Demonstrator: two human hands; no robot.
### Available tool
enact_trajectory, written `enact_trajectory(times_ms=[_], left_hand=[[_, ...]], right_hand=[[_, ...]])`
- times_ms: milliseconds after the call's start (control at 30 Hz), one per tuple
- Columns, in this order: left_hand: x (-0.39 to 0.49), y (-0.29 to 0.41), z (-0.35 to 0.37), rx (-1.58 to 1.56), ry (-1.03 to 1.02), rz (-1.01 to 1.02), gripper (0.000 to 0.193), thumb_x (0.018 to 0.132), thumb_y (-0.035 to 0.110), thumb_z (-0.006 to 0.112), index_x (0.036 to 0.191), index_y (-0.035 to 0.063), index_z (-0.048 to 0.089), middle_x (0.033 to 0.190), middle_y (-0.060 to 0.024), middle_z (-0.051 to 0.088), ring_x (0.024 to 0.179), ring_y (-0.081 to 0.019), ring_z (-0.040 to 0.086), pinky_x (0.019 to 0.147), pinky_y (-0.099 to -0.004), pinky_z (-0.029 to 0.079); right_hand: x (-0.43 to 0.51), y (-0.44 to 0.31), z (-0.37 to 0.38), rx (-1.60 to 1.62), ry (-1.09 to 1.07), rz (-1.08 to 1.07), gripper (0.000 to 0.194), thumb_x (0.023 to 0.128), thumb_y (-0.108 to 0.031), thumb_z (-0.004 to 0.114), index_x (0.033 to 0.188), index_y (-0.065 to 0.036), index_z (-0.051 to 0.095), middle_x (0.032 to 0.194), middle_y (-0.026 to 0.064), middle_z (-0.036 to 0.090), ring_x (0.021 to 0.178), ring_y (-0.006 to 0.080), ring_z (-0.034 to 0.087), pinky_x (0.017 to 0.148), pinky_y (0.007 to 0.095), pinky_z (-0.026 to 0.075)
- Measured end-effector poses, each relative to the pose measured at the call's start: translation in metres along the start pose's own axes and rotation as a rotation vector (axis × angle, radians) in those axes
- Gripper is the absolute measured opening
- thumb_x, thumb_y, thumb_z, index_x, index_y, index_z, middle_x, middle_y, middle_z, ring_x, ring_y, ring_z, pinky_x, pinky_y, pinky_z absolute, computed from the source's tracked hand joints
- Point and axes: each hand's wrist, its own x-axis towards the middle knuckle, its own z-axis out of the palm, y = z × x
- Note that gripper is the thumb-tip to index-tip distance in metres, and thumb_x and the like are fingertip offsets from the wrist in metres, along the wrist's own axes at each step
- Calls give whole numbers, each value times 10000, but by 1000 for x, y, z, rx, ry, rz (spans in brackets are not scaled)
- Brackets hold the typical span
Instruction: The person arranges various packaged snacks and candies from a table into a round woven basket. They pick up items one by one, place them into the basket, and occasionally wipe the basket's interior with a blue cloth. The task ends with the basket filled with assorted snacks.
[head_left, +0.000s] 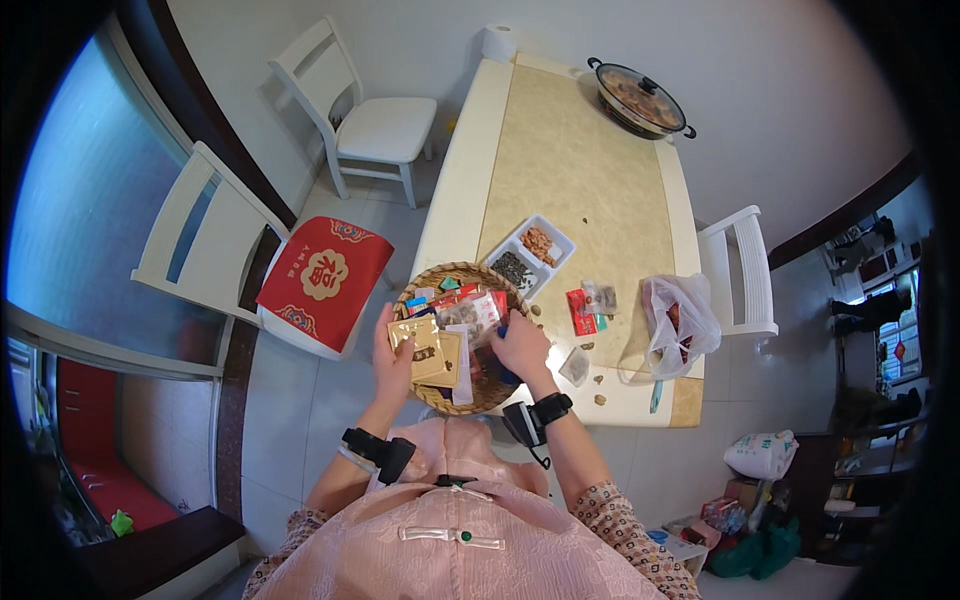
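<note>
A round woven basket (459, 409) filled with small packets is at the near left corner of the table, partly past its edge. My left hand (395, 365) is at its left side, thumb on a gold square packet (420, 345). Inside the basket's right part, my right hand (523, 346) has its fingers curled at something dark blue (508, 376); the fingertips are hidden. A clear packet (472, 319) with red print lies between the hands. Just behind the basket stands a white divided tray (559, 259) with nuts (538, 246) and dark seeds (511, 270).
Right of the basket lie a red packet (581, 313), clear sachets (576, 366) and nutshells. A plastic bag (681, 326) sits by the right edge. A lidded electric pan (641, 99) stands at the far end. White chairs (386, 129) flank the table (577, 172).
</note>
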Motion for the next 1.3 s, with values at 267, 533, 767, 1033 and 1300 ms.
enact_trajectory(times_ms=[267, 533, 767, 1033, 1300], left_hand=[[-4, 17, 4, 651, -211, 245, 565, 788, 68, 659, 1322, 56, 474, 1505, -184, 274, 1410, -370, 204, 1145, -466, 144], [-11, 53, 49, -408, -346, -105, 602, 842, 194, 682, 1382, 96, 435, 1526, -142, 247, 1422, -288, 189, 1139, -397, 170], [1, 54, 46, -884, -367, -788, 565, 986, 482, 382, 1394, 92, 370, 1364, -103, 493, 1220, -224, 498, 996, -393, 424], [2, 38, 28, -902, -364, -667, 512, 1010, 429, 327, 1404, 103, 330, 1402, -93, 444, 1257, -262, 462, 1002, -507, 424], [-7, 47, 26, -1030, -520, -658, 457, 1016, 374, 369, 1395, 121, 356, 1379, -75, 460, 1252, -230, 471, 1019, -457, 407]], right_hand=[[0, 25, -28, 413, 129, 46, 287, 742, -336, 683, 911, -108, 723, 819, 178, 687, 785, 349, 666, 728, 407, 530], [-36, -5, -48, 517, 399, -238, 175, 787, -191, 670, 910, -67, 689, 888, 147, 667, 773, 327, 648, 701, 374, 511], [-62, -34, -46, 746, -132, -445, 187, 794, -165, 694, 942, -51, 693, 878, 116, 693, 784, 207, 673, 747, 302, 515], [-51, -49, -55, 1114, 306, -284, 130, 858, -107, 681, 948, -16, 660, 882, 24, 649, 787, 83, 597, 713, 234, 496], [-34, -56, -50, 786, 265, -580, 356, 744, -89, 728, 1082, -42, 626, 1118, 127, 617, 1041, 288, 560, 922, 381, 445]])
